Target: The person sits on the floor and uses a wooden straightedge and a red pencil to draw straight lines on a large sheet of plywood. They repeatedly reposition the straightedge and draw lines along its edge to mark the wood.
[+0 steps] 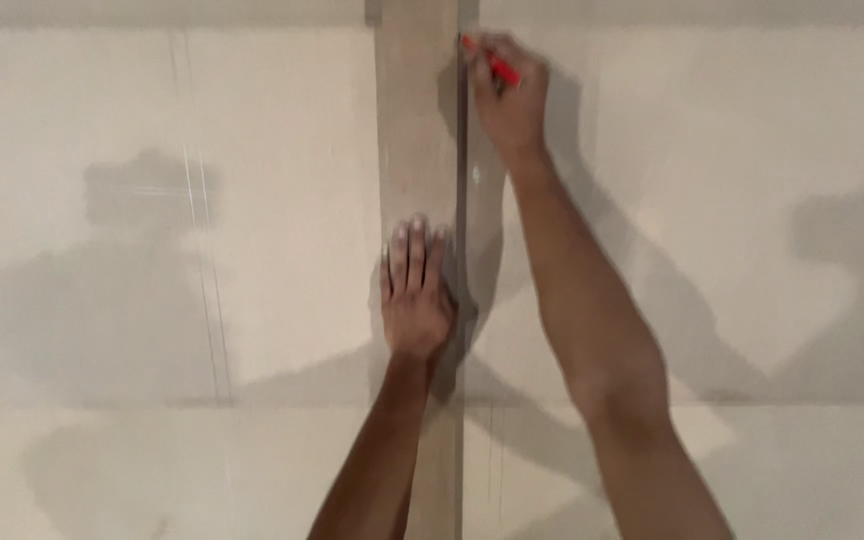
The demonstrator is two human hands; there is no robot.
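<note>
The pale panel (152,250) fills the view. On it lies a long wooden board (414,130). The left hand (414,295) presses flat on the board, fingers extended. The right hand (510,95) pinches a red pencil (492,62) at the board's right edge.

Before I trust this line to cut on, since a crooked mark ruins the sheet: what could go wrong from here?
The left hand presses the long wooden straightedge at one spot only, well short of its far end, so that end could pivot. The right hand holds the red marker at full reach along the board's edge; sideways pressure there might push it off line across the pale sheet.
</note>
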